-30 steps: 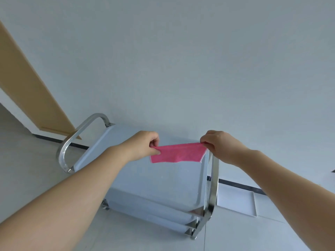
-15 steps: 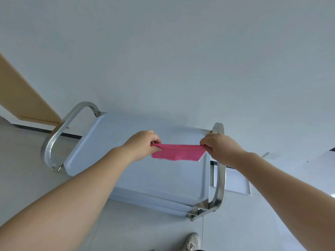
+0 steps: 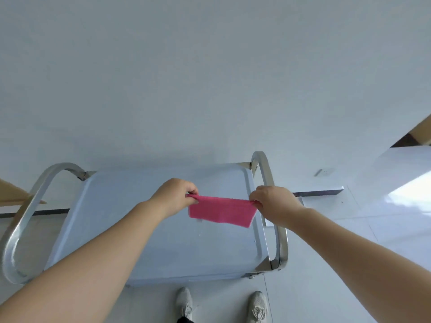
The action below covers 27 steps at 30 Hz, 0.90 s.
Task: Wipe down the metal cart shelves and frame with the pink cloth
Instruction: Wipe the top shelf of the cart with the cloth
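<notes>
The pink cloth (image 3: pixel 220 211) hangs stretched between my two hands above the right half of the metal cart's top shelf (image 3: pixel 130 220). My left hand (image 3: pixel 176 197) pinches its left top corner. My right hand (image 3: pixel 271 202) pinches its right top corner, close to the right handle bar (image 3: pixel 268 178). The left handle bar (image 3: pixel 25 217) curves round the cart's left end. The lower shelves are hidden under the top one.
A plain white wall rises right behind the cart. My two shoes (image 3: pixel 185 304) stand on the pale tiled floor at the cart's near edge. A wooden door edge (image 3: pixel 14 193) shows at the left and a white block (image 3: pixel 396 173) at the right.
The view has swung so that the cart now lies square in front of me with my shoes visible. Both hands keep pinching the cloth, which hangs a bit lower and more spread.
</notes>
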### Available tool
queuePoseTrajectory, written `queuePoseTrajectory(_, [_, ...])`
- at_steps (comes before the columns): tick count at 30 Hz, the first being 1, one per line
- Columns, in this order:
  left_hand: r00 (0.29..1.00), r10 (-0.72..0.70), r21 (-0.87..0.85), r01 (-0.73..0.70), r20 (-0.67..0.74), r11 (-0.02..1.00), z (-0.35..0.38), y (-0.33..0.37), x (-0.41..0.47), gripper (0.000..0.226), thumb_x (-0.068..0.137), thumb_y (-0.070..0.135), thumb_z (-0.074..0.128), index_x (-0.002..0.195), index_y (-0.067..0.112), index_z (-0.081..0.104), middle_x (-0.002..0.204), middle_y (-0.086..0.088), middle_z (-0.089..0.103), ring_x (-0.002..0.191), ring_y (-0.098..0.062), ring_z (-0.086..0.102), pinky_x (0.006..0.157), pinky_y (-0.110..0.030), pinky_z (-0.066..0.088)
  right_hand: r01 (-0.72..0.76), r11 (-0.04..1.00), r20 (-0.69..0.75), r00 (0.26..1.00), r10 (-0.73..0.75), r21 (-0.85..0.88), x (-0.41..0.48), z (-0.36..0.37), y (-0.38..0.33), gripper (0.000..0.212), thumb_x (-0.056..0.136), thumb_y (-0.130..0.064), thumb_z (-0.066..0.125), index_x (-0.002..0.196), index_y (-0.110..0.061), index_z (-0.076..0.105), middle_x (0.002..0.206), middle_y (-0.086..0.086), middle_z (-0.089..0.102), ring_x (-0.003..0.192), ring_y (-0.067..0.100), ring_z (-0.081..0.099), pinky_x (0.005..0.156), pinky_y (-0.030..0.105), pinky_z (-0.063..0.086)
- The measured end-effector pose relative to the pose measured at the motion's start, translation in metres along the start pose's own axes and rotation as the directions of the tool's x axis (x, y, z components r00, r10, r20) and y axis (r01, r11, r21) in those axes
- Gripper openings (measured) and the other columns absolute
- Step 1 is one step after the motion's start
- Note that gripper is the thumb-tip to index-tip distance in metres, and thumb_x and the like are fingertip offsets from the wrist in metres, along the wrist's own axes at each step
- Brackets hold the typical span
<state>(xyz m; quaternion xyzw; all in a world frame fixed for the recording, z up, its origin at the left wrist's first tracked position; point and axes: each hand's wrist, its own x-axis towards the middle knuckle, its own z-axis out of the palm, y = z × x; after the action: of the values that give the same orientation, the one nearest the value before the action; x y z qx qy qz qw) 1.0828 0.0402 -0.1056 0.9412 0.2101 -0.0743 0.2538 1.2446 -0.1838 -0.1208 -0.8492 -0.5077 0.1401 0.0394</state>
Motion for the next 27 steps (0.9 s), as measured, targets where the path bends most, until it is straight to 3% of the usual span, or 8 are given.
queuePoseTrajectory(3, [0.993, 0.087, -0.019, -0.086, 0.084, 0.996, -0.001, -0.011, 0.024, 0.007, 0.085, 0.019, 0.066, 0.089, 0.020, 0.072, 0.071, 0.009, 0.058, 0.066, -0.009, 0.051, 0.057, -0.015, 0.035, -0.121, 0.992, 0.008, 0.993, 0.121, 0.042, -0.006, 0.015, -0.007, 0.021, 0.094, -0.015, 0.042, 0.091, -0.018, 0.062, 0.086, -0.006, 0.053, 0.077, 0.021, 0.054, 0.060, 0.028, 0.037])
queuePoseTrajectory(8, [0.951, 0.247, -0.048, -0.242, 0.186, 0.969, 0.009, -0.026, 0.063, 0.013, 0.088, 0.013, 0.061, 0.096, 0.015, 0.071, 0.084, 0.002, 0.064, 0.077, -0.014, 0.055, 0.066, -0.019, 0.040, -0.324, 0.942, 0.033, 0.946, 0.323, 0.087, -0.021, 0.044, -0.029, 0.022, 0.095, -0.017, 0.042, 0.098, -0.021, 0.063, 0.093, -0.004, 0.060, 0.081, 0.021, 0.058, 0.060, 0.028, 0.042])
queuePoseTrajectory(14, [0.863, 0.382, -0.042, -0.391, 0.329, 0.919, 0.042, -0.026, 0.097, 0.017, 0.090, 0.008, 0.055, 0.100, 0.012, 0.069, 0.095, -0.001, 0.065, 0.087, -0.016, 0.056, 0.075, -0.023, 0.039, -0.563, 0.803, 0.060, 0.824, 0.563, 0.195, -0.042, 0.089, -0.057, 0.020, 0.093, -0.018, 0.046, 0.101, -0.022, 0.064, 0.096, -0.004, 0.061, 0.087, 0.022, 0.061, 0.067, 0.029, 0.049])
queuePoseTrajectory(18, [0.797, 0.474, -0.079, -0.482, 0.375, 0.872, 0.066, -0.002, 0.115, 0.019, 0.091, 0.008, 0.054, 0.102, 0.011, 0.068, 0.094, -0.002, 0.064, 0.087, -0.018, 0.057, 0.075, -0.022, 0.038, -0.678, 0.711, 0.044, 0.728, 0.684, 0.186, -0.061, 0.096, -0.064, 0.019, 0.090, -0.012, 0.048, 0.098, -0.021, 0.062, 0.096, -0.003, 0.058, 0.089, 0.023, 0.060, 0.060, 0.028, 0.040])
queuePoseTrajectory(23, [0.765, 0.548, -0.149, -0.532, 0.338, 0.834, 0.087, 0.023, 0.122, 0.020, 0.089, 0.003, 0.055, 0.105, 0.006, 0.067, 0.103, -0.007, 0.066, 0.095, -0.024, 0.060, 0.085, -0.028, 0.044, -0.718, 0.667, 0.034, 0.685, 0.728, 0.199, -0.078, 0.105, -0.070, 0.019, 0.094, -0.017, 0.045, 0.102, -0.015, 0.062, 0.100, 0.001, 0.059, 0.093, 0.028, 0.059, 0.068, 0.034, 0.046])
queuePoseTrajectory(27, [0.751, 0.514, -0.077, -0.534, 0.416, 0.842, 0.098, 0.000, 0.103, 0.029, 0.091, 0.004, 0.053, 0.119, 0.006, 0.062, 0.128, -0.006, 0.056, 0.118, -0.024, 0.050, 0.095, -0.021, 0.031, -0.666, 0.725, 0.213, 0.745, 0.633, 0.174, -0.065, 0.134, -0.084, 0.020, 0.091, -0.007, 0.048, 0.105, -0.011, 0.062, 0.101, 0.003, 0.058, 0.097, 0.027, 0.059, 0.072, 0.033, 0.045])
